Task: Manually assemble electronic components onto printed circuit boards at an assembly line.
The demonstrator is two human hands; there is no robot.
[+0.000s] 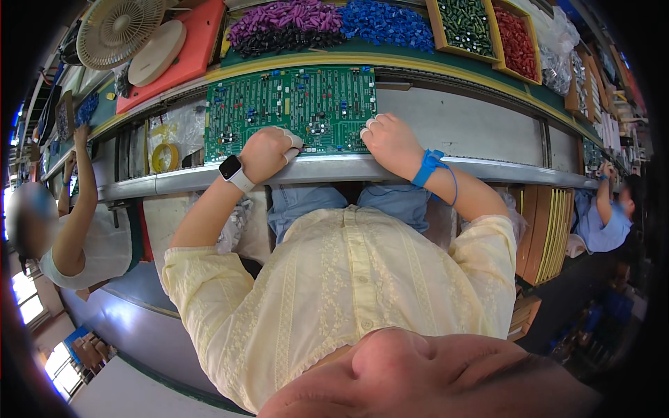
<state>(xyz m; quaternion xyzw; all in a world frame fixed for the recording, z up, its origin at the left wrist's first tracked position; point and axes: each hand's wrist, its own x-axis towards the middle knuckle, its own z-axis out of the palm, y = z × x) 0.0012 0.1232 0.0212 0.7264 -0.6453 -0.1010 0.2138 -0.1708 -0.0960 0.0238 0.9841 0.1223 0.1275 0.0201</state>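
A green circuit board (293, 104), crowded with small components, lies flat on the line behind a metal rail. My left hand (268, 153) is closed over the board's near edge, thumb and fingers together in white finger covers. At the near right corner my right hand (392, 145) is also closed, its covered fingers curled against the board. Whatever small part either hand pinches is hidden by the fingers. A watch (231, 167) sits on my left wrist and a blue wrist strap (428, 167) on my right.
Beyond the board lie heaps of purple parts (293, 19), black parts (279, 43) and blue parts (387, 26). Trays of green parts (465, 28) and red parts (516, 43) stand farther right. The metal rail (327, 167) runs before me. Co-workers sit left and right.
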